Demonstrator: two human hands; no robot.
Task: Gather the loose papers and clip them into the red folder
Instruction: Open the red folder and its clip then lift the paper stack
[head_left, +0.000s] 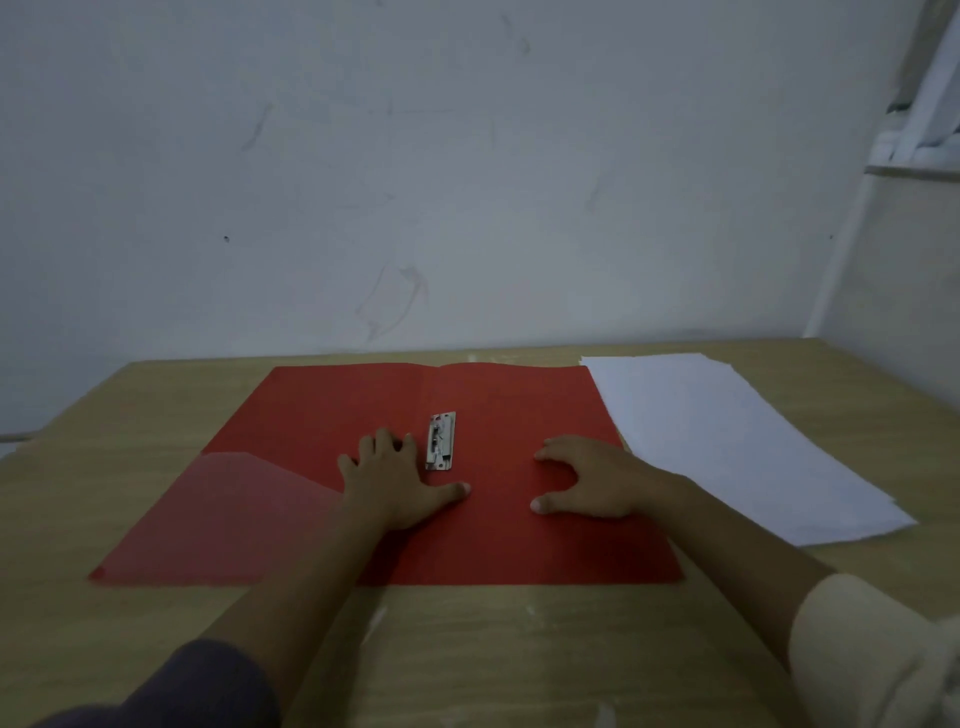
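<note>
The red folder (322, 410) lies spread flat on the wooden table (519, 649). A metal clip (440, 440) sits beside its centre fold. My left hand (395, 478) presses flat on the left half, just left of the clip, fingers spread. On the right half rests my right hand (587, 480), fingertips and thumb touching the red surface. Neither hand holds anything. A stack of white papers (727, 441) lies to the right of the folder, overlapping its right edge.
A translucent pocket flap (228, 499) covers the folder's lower left corner. A pale wall (415, 182) rises right behind the table's far edge. Stacked white items (930, 104) sit on a shelf at the upper right.
</note>
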